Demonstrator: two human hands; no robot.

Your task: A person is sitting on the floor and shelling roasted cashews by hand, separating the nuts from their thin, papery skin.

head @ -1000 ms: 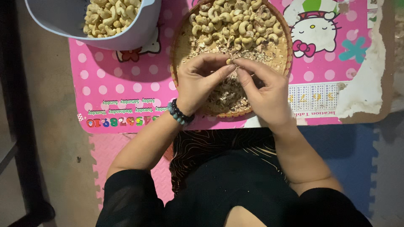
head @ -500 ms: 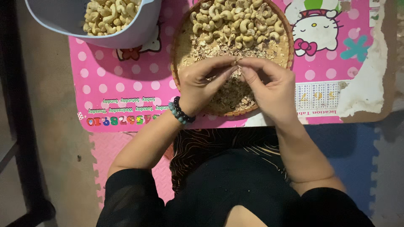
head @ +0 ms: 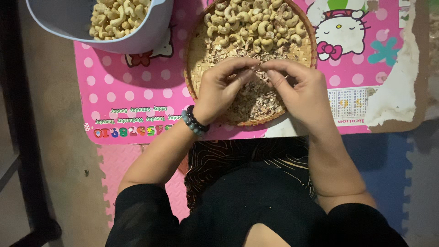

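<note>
A round woven basket tray (head: 193, 68) lies on a pink dotted mat (head: 137, 91). Cashew nuts (head: 256, 23) fill its far half and a heap of brown skins and bits (head: 251, 98) covers its near half. My left hand (head: 219, 89), with a dark bead bracelet at the wrist, and my right hand (head: 299, 89) meet over the skins. Their fingertips pinch one small cashew nut (head: 257, 68) between them; the nut is mostly hidden by the fingers.
A pale grey-blue bowl (head: 137, 39) with peeled cashews stands at the far left on the mat. The mat's right edge is torn, showing brown board. Blue and pink foam floor tiles lie below, and a dark frame leg stands at the left.
Both hands stay pinched together over the skins; the fingers have shifted slightly around the nut. Nothing else has moved.
</note>
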